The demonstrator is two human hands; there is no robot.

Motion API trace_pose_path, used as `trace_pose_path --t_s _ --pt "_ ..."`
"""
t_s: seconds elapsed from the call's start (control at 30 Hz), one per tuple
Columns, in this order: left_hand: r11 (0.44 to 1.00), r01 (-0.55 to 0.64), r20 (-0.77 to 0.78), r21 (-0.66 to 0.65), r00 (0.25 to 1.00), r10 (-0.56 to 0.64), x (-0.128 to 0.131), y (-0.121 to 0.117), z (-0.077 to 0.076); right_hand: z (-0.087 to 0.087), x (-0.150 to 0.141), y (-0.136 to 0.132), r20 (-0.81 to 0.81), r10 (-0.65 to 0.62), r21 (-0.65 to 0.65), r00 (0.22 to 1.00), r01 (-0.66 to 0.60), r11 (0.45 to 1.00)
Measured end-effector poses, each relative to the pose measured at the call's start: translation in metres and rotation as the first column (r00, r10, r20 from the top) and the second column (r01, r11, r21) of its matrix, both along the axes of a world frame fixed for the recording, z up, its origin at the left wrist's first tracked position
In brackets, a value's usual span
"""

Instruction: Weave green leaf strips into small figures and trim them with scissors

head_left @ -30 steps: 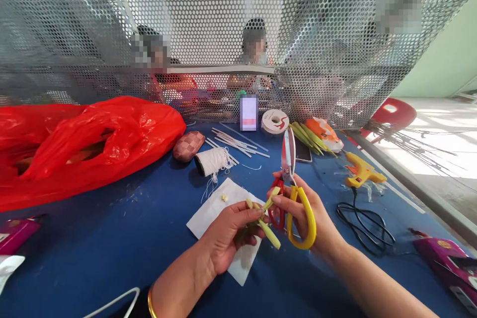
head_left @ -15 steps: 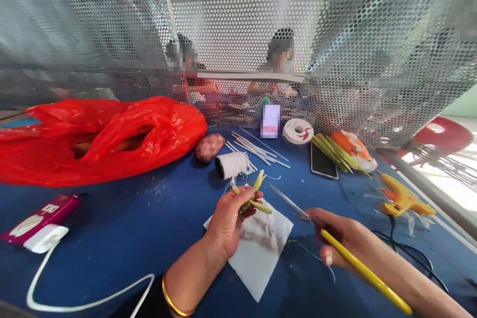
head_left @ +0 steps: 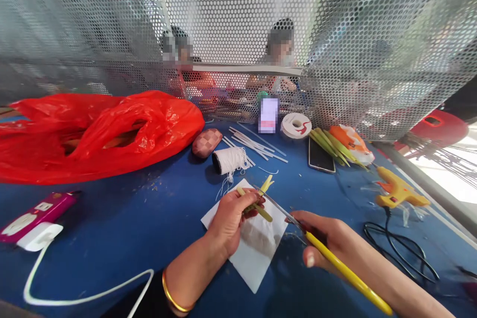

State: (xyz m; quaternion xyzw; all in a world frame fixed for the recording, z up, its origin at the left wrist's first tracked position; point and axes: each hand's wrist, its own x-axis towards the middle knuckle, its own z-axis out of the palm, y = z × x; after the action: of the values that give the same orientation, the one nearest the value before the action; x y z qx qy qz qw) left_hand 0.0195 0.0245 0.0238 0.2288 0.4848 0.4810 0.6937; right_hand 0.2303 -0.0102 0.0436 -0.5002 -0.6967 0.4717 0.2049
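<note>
Between the fingers of my left hand point(head_left: 233, 211) is a small bundle of yellow-green leaf strips point(head_left: 265, 212), with ends sticking out; the palm hides part of it. My right hand point(head_left: 328, 236) is closed around a tool with a slim metal blade and a long yellow handle point(head_left: 346, 271); its exact kind I cannot make out. The blade tip lies at the upper strip, close to my left fingertips; whether it touches is unclear. Beneath my left hand is a sheet of white paper point(head_left: 257, 263). A spool of white thread point(head_left: 231, 160) lies just beyond, thread trailing loose.
A red plastic bag point(head_left: 164, 124) fills the left back. Behind are white sticks point(head_left: 257, 144), a ribbon reel point(head_left: 296, 125), and leaf strips point(head_left: 330, 145) over a phone point(head_left: 321, 160). A yellow glue gun point(head_left: 400, 189) with black cord lies right; a magenta power bank point(head_left: 40, 213), left.
My right hand has moved left, bringing the tool's blade from clear of the strips up to the upper strip. My left hand keeps its hold. The whole view has shifted slightly.
</note>
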Motion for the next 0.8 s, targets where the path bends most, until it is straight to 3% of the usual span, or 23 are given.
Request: trace_pose_path --t_s 0.23,0.8 --pt "0.999 0.033 -0.036 0.017 0.999 -0.032 -0.001 0.0 -0.004 -0.004 -0.005 -0.001 0.127 0.005 0.003 0.992 -0.006 1.0" --pt "1.0 0.008 0.03 -0.002 1.0 -0.008 0.0 0.0 -0.004 -0.007 -0.013 -0.003 0.029 0.001 -0.048 1.0 0.0 0.999"
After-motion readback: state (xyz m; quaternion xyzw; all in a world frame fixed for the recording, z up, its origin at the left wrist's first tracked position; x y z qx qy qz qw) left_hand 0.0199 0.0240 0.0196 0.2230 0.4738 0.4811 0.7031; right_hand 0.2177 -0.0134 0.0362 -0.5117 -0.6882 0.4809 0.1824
